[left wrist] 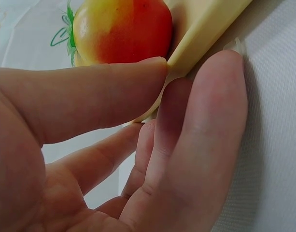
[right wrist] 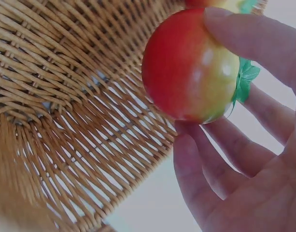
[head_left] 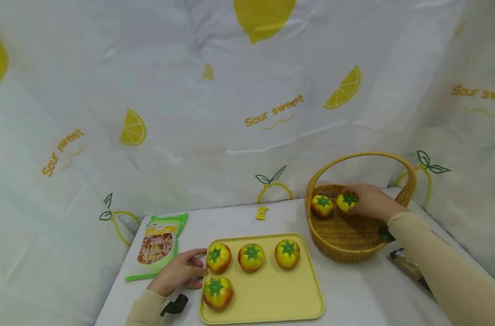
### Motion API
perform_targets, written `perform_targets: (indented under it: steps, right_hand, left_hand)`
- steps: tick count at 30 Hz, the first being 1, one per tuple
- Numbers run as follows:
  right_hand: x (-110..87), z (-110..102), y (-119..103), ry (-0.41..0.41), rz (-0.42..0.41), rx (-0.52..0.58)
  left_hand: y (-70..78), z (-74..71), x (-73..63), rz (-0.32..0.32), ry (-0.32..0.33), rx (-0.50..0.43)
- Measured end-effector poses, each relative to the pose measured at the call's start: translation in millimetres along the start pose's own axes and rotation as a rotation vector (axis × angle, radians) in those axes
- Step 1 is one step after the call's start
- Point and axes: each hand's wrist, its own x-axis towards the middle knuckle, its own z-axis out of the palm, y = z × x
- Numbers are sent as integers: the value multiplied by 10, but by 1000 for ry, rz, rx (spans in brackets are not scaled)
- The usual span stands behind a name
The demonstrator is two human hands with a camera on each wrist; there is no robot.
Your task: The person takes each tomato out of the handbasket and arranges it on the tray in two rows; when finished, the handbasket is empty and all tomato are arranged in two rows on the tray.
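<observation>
A person sits at a white table, with a lemon-print cloth hung behind it.

The right hand reaches into a wicker basket with a tall hoop handle at the right of the table. Its thumb and fingers are curled round a red and yellow tomato with a green leafy cap, and the wrist view shows the tomato pinched between the thumb above and the fingers below, just over the woven wall of the basket. A second tomato lies in the basket just to the left of the held one.

The left hand rests on the table at the left edge of a pale yellow tray. Its fingers are straight and loosely together, holding nothing; the wrist view shows the thumb and fingertips touching the tray's rim.

Four tomatoes sit on the tray. Three stand in a row along the far side: the left one, the middle one and the right one. The fourth tomato sits nearer the person, at the left, close beside the left hand.

A green snack packet lies flat on the table left of the tray. A small yellow wrapper lies near the back edge of the table, between the tray and the cloth.
</observation>
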Motion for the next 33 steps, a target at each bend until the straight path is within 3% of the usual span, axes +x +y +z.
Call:
perform_targets:
  steps: [7, 13, 22, 28, 33]
  right_hand:
    - [-259, -91, -175, 40, -51, -61]
    - [-507, -62, -460, 86, -105, -72]
    - [-859, 209, -910, 132, -192, -17]
    - [-937, 449, -1216, 134, -281, 23]
    - [-943, 655, -1504, 70, -296, 37]
  left_hand:
    - [-9, 8, -15, 7, 0, -15]
    - [-12, 1, -43, 7, 2, -25]
    - [42, 12, -36, 40, -7, -27]
    - [48, 20, -22, 50, -11, -40]
    - [51, 11, -68, 53, -1, -42]
